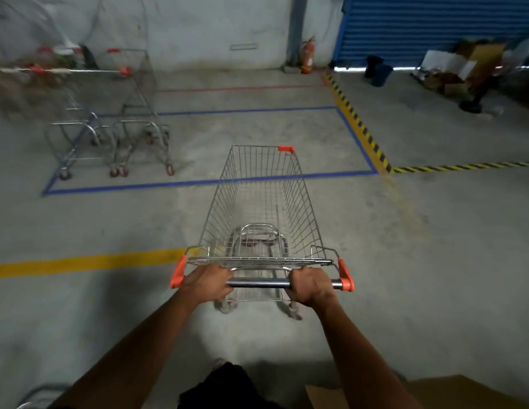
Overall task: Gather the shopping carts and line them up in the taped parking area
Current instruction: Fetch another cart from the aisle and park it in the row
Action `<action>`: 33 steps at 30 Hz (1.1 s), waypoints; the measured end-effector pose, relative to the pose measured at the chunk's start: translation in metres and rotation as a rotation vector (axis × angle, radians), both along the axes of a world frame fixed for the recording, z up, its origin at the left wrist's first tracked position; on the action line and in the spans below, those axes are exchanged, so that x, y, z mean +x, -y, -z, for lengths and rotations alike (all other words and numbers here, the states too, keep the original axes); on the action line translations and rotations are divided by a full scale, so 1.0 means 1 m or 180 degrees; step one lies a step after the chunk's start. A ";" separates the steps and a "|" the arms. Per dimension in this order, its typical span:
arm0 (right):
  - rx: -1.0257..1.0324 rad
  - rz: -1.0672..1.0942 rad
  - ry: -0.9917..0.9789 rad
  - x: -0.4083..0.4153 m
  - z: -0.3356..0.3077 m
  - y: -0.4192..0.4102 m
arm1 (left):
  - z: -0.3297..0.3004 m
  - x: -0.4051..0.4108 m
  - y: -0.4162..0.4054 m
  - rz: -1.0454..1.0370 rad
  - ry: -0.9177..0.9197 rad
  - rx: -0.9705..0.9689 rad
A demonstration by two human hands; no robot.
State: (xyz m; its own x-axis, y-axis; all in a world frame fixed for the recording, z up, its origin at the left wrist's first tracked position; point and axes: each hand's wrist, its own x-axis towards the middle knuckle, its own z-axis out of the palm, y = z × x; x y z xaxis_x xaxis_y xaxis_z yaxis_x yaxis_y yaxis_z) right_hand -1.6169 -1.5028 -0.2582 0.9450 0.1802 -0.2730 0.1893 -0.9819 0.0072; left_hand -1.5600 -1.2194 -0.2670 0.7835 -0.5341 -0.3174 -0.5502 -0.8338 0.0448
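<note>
A wire shopping cart (261, 202) with orange corner caps stands in front of me, its nose over the near blue tape line (139, 185) of the parking area. My left hand (205, 283) grips the left part of the cart's grey handle bar (258, 282). My right hand (309, 286) grips the right part of the same bar. Inside the blue taped rectangle, at its left end, two more carts (109, 113) stand side by side, blurred.
A yellow-and-black striped line (360, 128) borders the taped area on the right. A yellow floor stripe (80, 262) runs at the left. A fire extinguisher (307, 54) leans on the back wall. Cardboard boxes (464, 66) and dark buckets (378, 72) sit by the blue shutter (434, 25). Cardboard (449, 391) lies at bottom right.
</note>
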 end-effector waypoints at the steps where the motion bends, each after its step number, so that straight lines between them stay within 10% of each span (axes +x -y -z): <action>1: -0.0015 -0.0066 -0.0002 0.005 0.000 -0.003 | 0.001 -0.003 -0.003 -0.0043 0.0034 0.0041; 33: -0.0260 -0.0362 0.0276 0.387 0.018 -0.149 | 0.012 0.308 -0.145 -0.0837 -0.0066 -0.0188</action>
